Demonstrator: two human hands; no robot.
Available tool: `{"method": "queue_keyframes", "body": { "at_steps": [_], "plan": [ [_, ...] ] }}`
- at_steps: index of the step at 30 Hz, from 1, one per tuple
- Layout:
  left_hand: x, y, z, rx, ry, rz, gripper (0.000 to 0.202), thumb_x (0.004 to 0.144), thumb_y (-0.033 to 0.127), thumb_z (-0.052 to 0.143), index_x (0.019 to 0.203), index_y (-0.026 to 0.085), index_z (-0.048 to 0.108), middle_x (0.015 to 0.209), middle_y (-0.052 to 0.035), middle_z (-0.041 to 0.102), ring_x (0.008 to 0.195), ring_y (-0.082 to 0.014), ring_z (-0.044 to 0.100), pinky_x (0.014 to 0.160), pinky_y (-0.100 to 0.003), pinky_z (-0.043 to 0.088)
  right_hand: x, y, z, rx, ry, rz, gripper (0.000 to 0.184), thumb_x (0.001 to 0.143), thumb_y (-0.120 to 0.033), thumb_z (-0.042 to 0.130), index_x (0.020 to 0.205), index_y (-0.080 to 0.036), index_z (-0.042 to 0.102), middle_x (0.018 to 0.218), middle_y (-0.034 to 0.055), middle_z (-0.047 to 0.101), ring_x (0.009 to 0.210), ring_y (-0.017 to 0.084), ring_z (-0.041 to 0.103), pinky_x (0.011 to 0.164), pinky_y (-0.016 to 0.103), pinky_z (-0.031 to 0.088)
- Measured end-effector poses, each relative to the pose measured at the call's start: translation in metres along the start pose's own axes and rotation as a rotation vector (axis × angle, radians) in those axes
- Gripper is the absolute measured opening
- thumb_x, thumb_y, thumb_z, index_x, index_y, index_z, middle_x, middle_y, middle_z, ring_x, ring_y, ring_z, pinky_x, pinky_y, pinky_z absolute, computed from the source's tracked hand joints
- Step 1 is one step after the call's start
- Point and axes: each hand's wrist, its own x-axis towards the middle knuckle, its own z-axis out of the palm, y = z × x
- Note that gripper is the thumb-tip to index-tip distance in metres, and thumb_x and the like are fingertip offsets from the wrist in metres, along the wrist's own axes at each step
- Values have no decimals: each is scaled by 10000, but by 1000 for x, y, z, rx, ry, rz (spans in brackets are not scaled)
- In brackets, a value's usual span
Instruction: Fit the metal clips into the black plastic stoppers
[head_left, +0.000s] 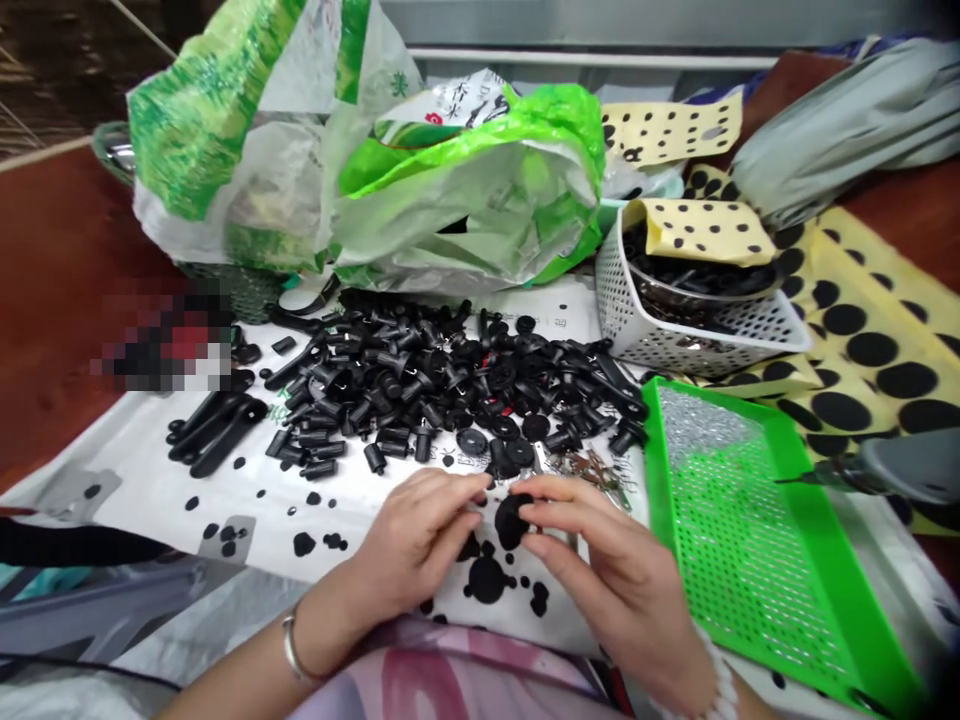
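Right hand: the right hand [600, 570] is low in the middle of the view, fingers [541, 492] drawn narrow and pinching a small round black disc [511, 520] between thumb and forefinger.
Left hand: the left hand [424, 530] comes in from the other side, fingertips curled close together just beside the disc's left edge. I cannot tell whether they grip it or only meet it.
Disc: it is up off the surface between the two hands, above the near edge of a white printed sheet [150, 480] spread on the red-brown counter [52, 270].
Under the hands: more flat black round pieces [487, 580] lie loose on the sheet, one large and several small.
Wrists: there is a silver bangle [291, 650] on the left and a white bead bracelet [721, 692] on the right.
Ahead: a wide heap of small black plastic parts [450, 380], cylinders and caps jumbled together, sits just beyond the fingers.
Left of the heap: a few long black handle-shaped pieces [217, 425] lie apart from it.
Right side: a bright green perforated plastic tray [750, 560] lies beside the right hand.
Behind the tray: a white perforated plastic basket [675, 340] holds dark parts, with a yellow spotted sheet [705, 232] draped over it.
Far right: yellow backing sheets carrying black round pads [862, 340] lie there, with a grey tool [900, 465] on top near the tray.
Back: crumpled green and white plastic bags [450, 190] are piled behind the heap.
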Motion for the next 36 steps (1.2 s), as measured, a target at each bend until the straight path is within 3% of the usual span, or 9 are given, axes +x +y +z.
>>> {"method": "queue_keyframes", "body": {
  "at_steps": [3,7,11,15,19,26,30,36],
  "plan": [
    [-12,-21,-30,219,88,18,312,838,82,486,1125,183,552,896,-79,664,840,-187,602,764,-345,487,0,2,-4,31,53,44,194,820,-103,589,974,-212,635,1054,85,645,989,211,614,818,354,534],
    [-25,-54,-67,594,-68,54,294,823,107,473,1075,199,595,1020,-114,626,933,-248,575,837,-465,449,2,5,-5,59,71,67,168,823,-120,585,949,-213,647,1016,90,663,981,226,621,798,375,544],
    [-25,-71,-77,746,-171,93,237,820,150,500,1018,207,617,1033,-122,600,951,-263,558,853,-495,439,2,8,0,83,75,61,171,816,-114,594,944,-214,645,1012,87,663,974,222,623,812,382,540],
    [-22,-74,-75,765,-152,126,164,825,189,530,964,203,617,989,-112,610,915,-253,576,850,-487,443,1,8,2,110,72,70,179,810,-98,600,943,-211,640,1024,84,656,982,213,617,834,386,527],
    [-25,-60,-68,646,-57,152,185,807,179,581,993,181,573,999,-114,642,929,-247,597,880,-484,444,2,3,4,141,83,97,178,811,-102,600,942,-213,649,1006,79,666,967,207,622,822,380,530],
    [-23,-22,-28,291,144,137,249,804,86,565,1035,167,525,934,-92,689,903,-207,635,851,-394,509,8,-11,17,278,84,-1,220,788,-62,613,955,-200,650,1002,82,668,939,189,633,796,334,534],
    [-19,-13,-14,189,110,138,228,809,79,560,1019,163,531,934,-97,685,890,-199,635,847,-382,509,9,-14,17,253,68,-49,220,788,-62,608,967,-184,647,1013,98,663,947,198,628,807,348,530],
    [-16,-5,-13,100,83,139,249,808,42,552,1035,141,527,945,-106,663,912,-192,615,855,-371,499,7,-14,15,146,23,-148,228,806,-72,589,1011,-169,617,1025,111,649,947,201,616,783,358,541]
  ]
}}
